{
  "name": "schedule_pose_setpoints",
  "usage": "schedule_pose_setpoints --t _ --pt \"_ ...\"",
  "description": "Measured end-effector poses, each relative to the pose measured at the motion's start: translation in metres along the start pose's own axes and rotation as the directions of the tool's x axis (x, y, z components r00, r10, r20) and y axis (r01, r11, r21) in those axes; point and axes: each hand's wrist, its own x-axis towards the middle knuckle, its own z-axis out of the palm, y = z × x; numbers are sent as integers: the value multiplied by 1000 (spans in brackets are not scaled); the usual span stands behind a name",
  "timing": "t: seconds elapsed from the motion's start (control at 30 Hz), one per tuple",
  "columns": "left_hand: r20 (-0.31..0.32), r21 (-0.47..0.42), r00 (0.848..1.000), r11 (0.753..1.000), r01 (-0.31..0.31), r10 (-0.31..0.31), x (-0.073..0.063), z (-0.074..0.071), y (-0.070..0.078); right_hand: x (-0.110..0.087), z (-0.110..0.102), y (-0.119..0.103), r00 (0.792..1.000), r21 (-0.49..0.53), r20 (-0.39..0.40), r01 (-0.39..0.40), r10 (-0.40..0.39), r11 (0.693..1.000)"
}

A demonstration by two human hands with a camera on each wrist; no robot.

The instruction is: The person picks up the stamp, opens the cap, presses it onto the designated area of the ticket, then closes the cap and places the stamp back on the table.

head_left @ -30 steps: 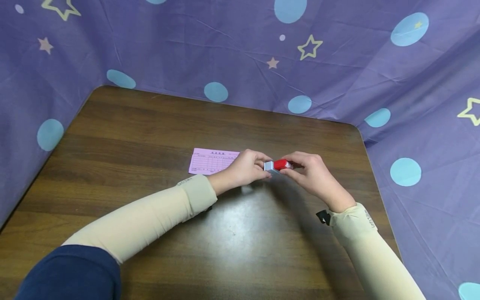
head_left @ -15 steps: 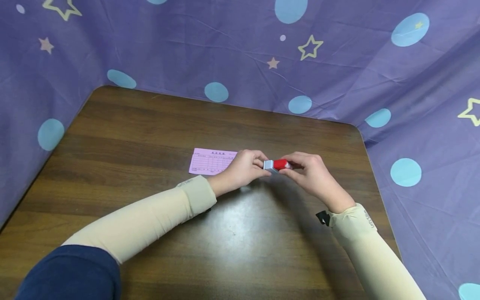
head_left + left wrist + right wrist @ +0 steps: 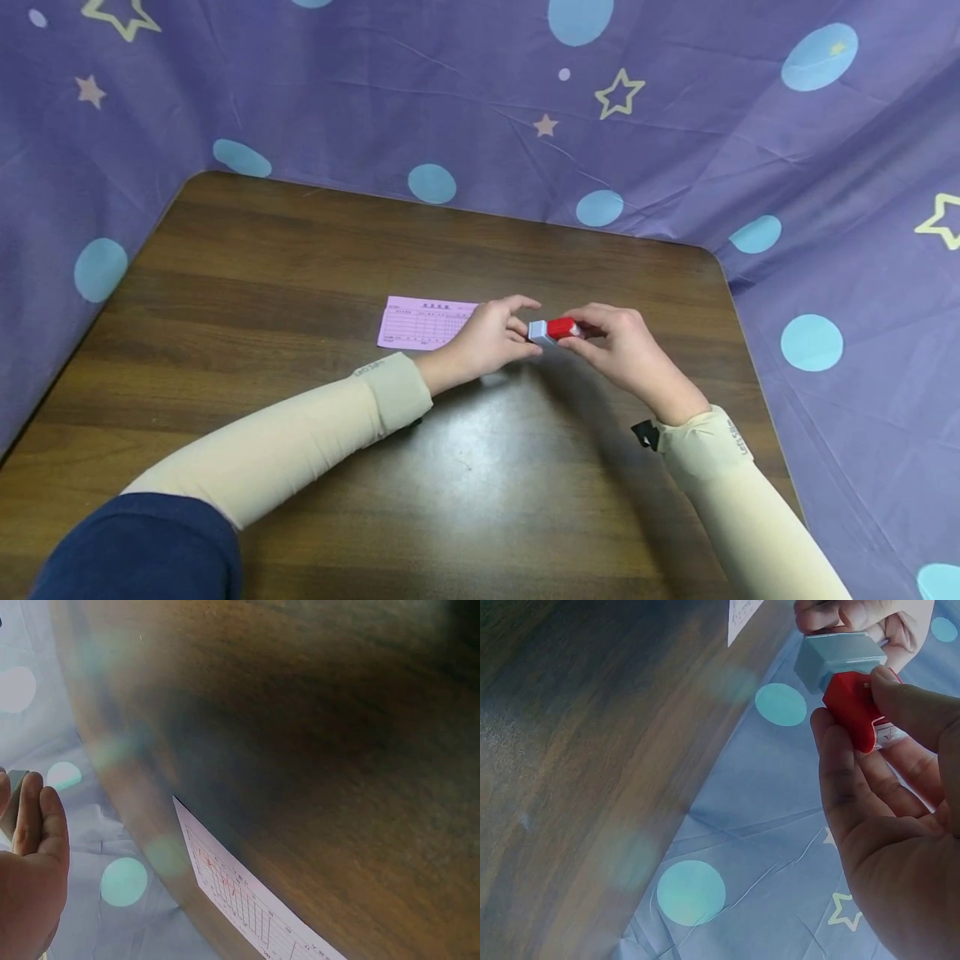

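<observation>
A small stamp with a red handle and a grey-blue cap is held above the table between both hands. My right hand pinches the red handle between thumb and fingertips, as the right wrist view shows with the handle. At the other end, my left hand holds the cap with thumb and curled fingers, its index finger lifted off. Partly behind the left hand, a pink printed form lies flat on the table. In the left wrist view the fingers show only at the edge.
The brown wooden table has rounded far corners. A purple curtain with stars and blue dots hangs along its back and sides. Cream sleeves cover both forearms.
The left index finger has lifted away from the cap and straightened. The right hand and the stamp stay almost where they were; the pink form has not moved.
</observation>
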Motion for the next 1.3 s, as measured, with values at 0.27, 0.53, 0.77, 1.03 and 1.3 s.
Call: schedule_pose_setpoints --t 0.27,0.53,0.77,1.03,1.3 --pt "-11 144 999 989 46 -45 -4 -5 -1 1 2 0 1000 -43 16 -3 3 999" --pt "-51 607 997 794 -22 66 -26 -36 -8 3 9 11 990 -228 125 -40 70 973" --pt "-107 705 991 709 21 78 -48 -61 -13 7 18 18 978 -285 189 -27 84 958" --pt "-197 731 973 680 65 119 -59 -83 -14 10 19 25 966 -306 229 -43 117 951" --pt "-221 750 964 658 71 148 -58 -95 -17 10 19 26 964 -313 235 -51 129 949"
